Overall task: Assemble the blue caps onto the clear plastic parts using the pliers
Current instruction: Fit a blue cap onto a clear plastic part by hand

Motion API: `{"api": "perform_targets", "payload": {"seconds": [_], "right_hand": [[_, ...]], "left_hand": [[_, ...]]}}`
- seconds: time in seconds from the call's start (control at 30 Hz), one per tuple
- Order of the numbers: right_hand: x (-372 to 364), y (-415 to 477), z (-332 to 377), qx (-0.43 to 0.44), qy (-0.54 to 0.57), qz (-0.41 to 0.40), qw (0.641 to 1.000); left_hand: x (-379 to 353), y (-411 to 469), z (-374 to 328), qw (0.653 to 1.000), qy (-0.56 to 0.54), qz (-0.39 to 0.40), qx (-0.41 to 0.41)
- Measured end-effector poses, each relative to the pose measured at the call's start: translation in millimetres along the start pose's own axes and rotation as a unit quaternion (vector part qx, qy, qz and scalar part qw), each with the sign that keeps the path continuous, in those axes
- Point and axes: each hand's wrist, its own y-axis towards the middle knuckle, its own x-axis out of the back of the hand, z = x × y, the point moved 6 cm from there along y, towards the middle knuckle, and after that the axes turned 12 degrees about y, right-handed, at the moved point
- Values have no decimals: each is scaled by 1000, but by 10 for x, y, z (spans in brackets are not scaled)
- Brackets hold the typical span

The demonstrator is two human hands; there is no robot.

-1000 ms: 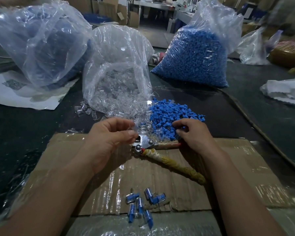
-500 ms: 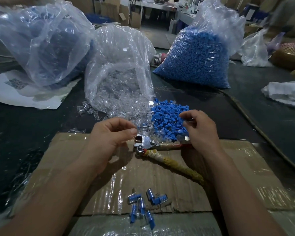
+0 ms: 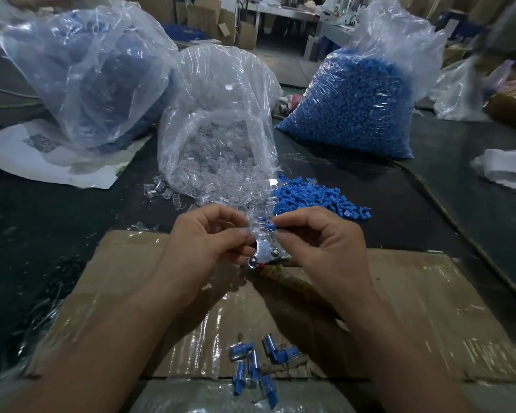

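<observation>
**A handful capped, heaps left to do**

The job looks to be in its early stretch. A small cluster of finished pieces (image 3: 256, 362), clear bodies with blue caps seated on them, lies on the near part of the cardboard (image 3: 429, 308). I would put it at six or seven, though they overlap and blur too much for a sure count. Against that stand a pile of loose blue caps (image 3: 310, 198) on the dark table just beyond the hands, a bag of clear parts (image 3: 218, 129) spilling open beside it on the left, and a bulging bag of blue caps (image 3: 355, 108) at the far right (plenty of stock, in other words).

One more pair is being brought together. The left hand (image 3: 209, 242) pinches a clear part (image 3: 252, 229) between thumb and fingertips. The right hand (image 3: 319, 242) pinches a single blue cap (image 3: 270, 226), with its other fingers curled. Cap and clear part meet at the fingertips above the far edge of the cardboard; the cap is not yet seated.

The pliers (image 3: 265, 254) lie on the cardboard directly beneath the hands. Neither hand holds them, so the pressing step for this piece remains. Their bright metal head points left, and a tape-wrapped handle runs toward the near right.

The clear part is small, glassy and hard to pick out against the bag behind it. The cap is a matte blue nub.
</observation>
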Motion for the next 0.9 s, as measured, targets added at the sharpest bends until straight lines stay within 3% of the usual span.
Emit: {"api": "perform_targets", "payload": {"seconds": [0.6,0.9], "right_hand": [[-122,-38,45,59,-111,23,992],[-95,-11,2,-14,15,63,998]], "left_hand": [[-106,-80,-77,988,135,2,-82],[-111,-79,-84,998,19,59,-23]]}}
